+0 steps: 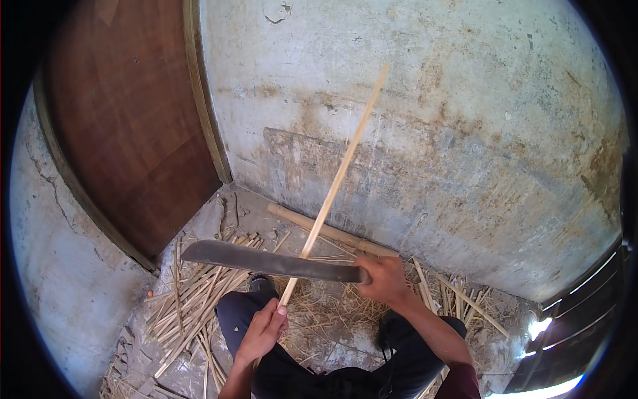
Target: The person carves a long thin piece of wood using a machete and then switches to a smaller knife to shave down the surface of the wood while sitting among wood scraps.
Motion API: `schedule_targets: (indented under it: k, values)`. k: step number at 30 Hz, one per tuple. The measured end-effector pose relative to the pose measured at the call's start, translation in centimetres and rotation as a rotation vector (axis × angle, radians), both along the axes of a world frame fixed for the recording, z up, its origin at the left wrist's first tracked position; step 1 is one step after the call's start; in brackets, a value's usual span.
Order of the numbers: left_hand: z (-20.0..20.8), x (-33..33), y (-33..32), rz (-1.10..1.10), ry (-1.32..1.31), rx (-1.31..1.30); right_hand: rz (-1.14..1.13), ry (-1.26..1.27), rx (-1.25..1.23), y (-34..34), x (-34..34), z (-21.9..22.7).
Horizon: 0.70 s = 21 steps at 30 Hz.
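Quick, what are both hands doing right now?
Left hand: closed, holding the long pale stick.
Right hand: closed, holding the big dark knife.

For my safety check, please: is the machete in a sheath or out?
Out: the machete in the right hand shows bare dark metal to its tip, crossing the pale stick.

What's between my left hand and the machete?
A stretch of the pale stick, rising from your left hand to where the machete crosses it, in the head view.

The machete [269, 261] hides part of the strip [338, 176].
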<state>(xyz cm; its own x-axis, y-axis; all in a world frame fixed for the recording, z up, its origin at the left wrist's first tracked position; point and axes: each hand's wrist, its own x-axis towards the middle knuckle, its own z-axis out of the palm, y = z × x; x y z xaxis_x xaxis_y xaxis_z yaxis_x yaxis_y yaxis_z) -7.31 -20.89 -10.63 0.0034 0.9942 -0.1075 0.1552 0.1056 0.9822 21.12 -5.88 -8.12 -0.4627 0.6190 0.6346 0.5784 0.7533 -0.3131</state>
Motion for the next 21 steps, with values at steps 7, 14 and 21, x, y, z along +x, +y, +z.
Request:
schedule_targets:
  k: [7,14,21]
  values:
    - [-1.6,1.0,0.7,0.100,0.166,0.201,0.131,-0.073,0.007,-2.3,-2.0,0.0]
    - [0.5,2.3,0.8,0.101,0.390,0.240,0.036,-0.027,-0.283,0.0,-1.3,-2.6]
    - [0.5,2.2,0.5,0.071,0.345,0.221,-0.011,-0.038,-0.197,-0.9,-1.8,-3.4]
